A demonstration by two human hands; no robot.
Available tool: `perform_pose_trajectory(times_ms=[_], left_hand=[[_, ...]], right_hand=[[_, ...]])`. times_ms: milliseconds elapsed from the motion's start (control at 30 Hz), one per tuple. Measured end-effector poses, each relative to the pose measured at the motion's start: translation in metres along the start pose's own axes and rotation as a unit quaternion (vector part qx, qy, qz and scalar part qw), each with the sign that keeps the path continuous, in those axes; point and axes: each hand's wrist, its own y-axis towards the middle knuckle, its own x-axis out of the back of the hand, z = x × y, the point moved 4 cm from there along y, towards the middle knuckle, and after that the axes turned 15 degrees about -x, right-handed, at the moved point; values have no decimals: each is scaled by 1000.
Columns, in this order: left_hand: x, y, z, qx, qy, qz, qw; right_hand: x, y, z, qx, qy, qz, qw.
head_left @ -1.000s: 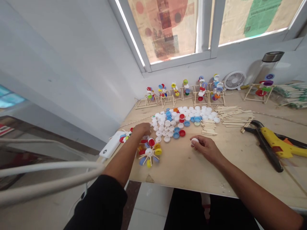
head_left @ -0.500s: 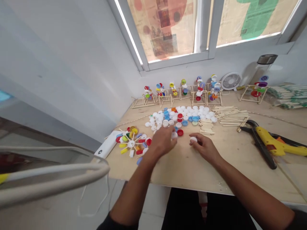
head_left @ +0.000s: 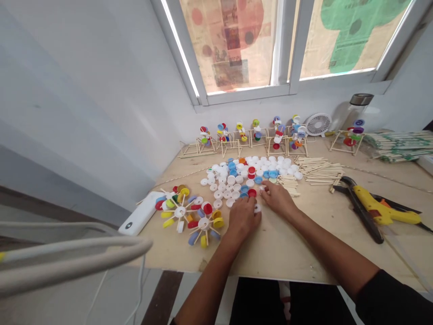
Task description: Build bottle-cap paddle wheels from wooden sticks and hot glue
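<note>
My left hand (head_left: 242,219) rests low on the plywood table top (head_left: 287,248), with its thumb side against a white bottle cap (head_left: 257,208). Whether it grips that cap is hidden. My right hand (head_left: 278,199) reaches forward, fingers apart, its fingertips at the near edge of a spread of loose bottle caps (head_left: 250,174), mostly white with some blue and red. No cap shows in it. Left of my hands lie two wheels of coloured caps on wooden sticks (head_left: 180,212) (head_left: 204,223).
A white power bank (head_left: 138,219) lies at the table's left edge. Stacked craft sticks (head_left: 320,170) and a yellow glue gun (head_left: 382,212) lie right. Several stick-framed cap models (head_left: 257,135) line the wall, near a small fan (head_left: 318,124). A white tube (head_left: 67,257) crosses the foreground.
My hands have come together at the near edge of the caps. The white cap my right hand held no longer shows in it. My view has tilted and shifted slightly.
</note>
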Motion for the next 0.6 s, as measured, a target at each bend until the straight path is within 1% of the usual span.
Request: perform_pose_trajectory(times_ms=[133,267,400,600], left_hand=[[-4,1,0,-2,-5,-27,1000],[-5,4,0,5,-9,-36,999],[-5,5,0,8,-5,-40,999],[-6,3,-2,3,4,-52,999]], right_hand=[[3,-19,-6,14,-65,-6,998],[2,-31,-2,29,-121,-9,992],[-2,-32,4,34,-170,-13,985],[-3,-26,8,23,-230,-20,973]])
